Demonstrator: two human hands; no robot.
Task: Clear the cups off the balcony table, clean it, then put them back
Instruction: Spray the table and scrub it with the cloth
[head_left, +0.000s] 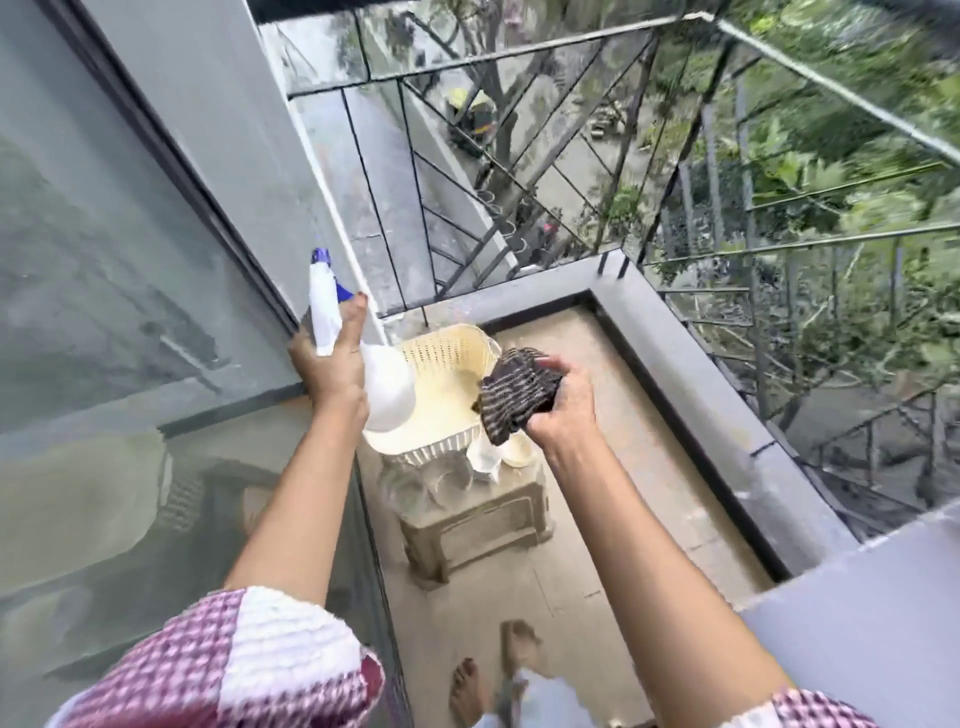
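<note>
Soft, even daylight comes from the open side past the railing (519, 171), bright yet leaving only faint shade under the small table (483, 525), while the white spray bottle (387, 389) looks nearly washed out and the glass door (104, 260) carries a milky reflection. Motion blur smears the trees (831, 156) at upper right and softens the cups (447, 483) and feet (467, 691) (the dark cloth (519, 400) is the crispest thing), and the wide lens bends straight lines near the edges.

Mid-frame, the left hand (332, 366) grips a white spray bottle (388, 392) and the right hand (563, 402) a dark striped cloth (517, 397), above a cream basket (444, 356) and glass cups (441, 480) on the small table (483, 527).
</note>
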